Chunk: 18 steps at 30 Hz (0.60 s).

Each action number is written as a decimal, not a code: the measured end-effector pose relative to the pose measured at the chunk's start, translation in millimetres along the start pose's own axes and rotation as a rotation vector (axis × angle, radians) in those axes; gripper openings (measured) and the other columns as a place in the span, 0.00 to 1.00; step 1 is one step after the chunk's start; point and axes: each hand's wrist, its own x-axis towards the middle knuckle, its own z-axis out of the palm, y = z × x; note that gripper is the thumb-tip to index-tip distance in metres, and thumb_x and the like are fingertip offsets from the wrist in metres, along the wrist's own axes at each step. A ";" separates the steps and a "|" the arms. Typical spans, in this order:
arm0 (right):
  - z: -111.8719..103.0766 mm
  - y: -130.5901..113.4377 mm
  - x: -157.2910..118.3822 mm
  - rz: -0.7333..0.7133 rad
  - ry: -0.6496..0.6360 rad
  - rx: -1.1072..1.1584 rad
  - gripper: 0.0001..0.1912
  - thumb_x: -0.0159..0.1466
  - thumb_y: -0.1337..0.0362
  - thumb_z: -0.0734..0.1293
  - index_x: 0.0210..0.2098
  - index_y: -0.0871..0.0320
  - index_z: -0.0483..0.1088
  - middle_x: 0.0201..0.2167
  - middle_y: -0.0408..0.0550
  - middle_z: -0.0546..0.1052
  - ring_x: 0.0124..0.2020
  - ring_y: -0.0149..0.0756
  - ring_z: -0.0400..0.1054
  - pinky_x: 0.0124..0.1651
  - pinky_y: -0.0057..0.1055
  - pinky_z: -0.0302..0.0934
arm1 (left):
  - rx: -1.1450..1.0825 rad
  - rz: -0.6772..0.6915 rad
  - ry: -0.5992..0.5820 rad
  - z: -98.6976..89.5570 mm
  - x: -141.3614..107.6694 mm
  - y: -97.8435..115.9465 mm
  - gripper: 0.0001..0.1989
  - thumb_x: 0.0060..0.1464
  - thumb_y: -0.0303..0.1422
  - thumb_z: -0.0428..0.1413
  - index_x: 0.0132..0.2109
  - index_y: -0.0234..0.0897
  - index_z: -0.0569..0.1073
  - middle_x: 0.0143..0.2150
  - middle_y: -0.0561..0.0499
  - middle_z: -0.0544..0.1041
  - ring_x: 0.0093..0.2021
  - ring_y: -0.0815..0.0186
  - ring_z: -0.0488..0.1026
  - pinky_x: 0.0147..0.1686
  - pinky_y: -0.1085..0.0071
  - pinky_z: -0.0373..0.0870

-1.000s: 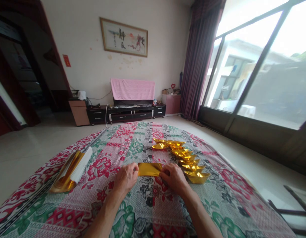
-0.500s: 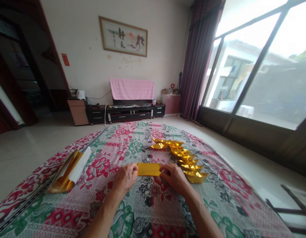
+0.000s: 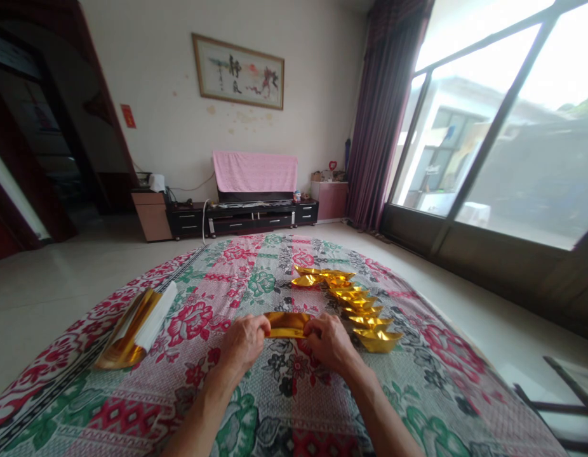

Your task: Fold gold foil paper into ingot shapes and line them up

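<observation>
A folded strip of gold foil paper (image 3: 287,325) is held level above the patterned cloth, bowed slightly along its length. My left hand (image 3: 244,339) pinches its left end and my right hand (image 3: 329,339) pinches its right end, fingers closed on both sides. Just right of my right hand, several folded gold foil boats (image 3: 377,339) form a slanting row that reaches back toward the middle of the table. At the left lies a stack of gold and white paper sheets (image 3: 136,327), curled up at its edges.
The flowered cloth (image 3: 256,393) covers a round table. Beyond it stand a low black cabinet (image 3: 251,222) and a pink-draped screen (image 3: 256,171). A dark frame (image 3: 555,403) is at the lower right, beside large windows.
The gold strip was flat and now bows, with a darker fold showing along its upper side. Both hands still grip its ends, with the fingers slightly shifted.
</observation>
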 end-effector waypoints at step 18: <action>6.8 -4.4 -4.1 0.079 0.078 -0.016 0.08 0.56 0.62 0.62 0.24 0.57 0.70 0.27 0.45 0.69 0.32 0.32 0.58 0.37 0.26 0.49 | -0.006 0.033 0.026 -0.7 -1.6 -0.2 0.13 0.51 0.28 0.46 0.34 0.45 0.74 0.33 0.53 0.74 0.36 0.68 0.69 0.38 0.74 0.60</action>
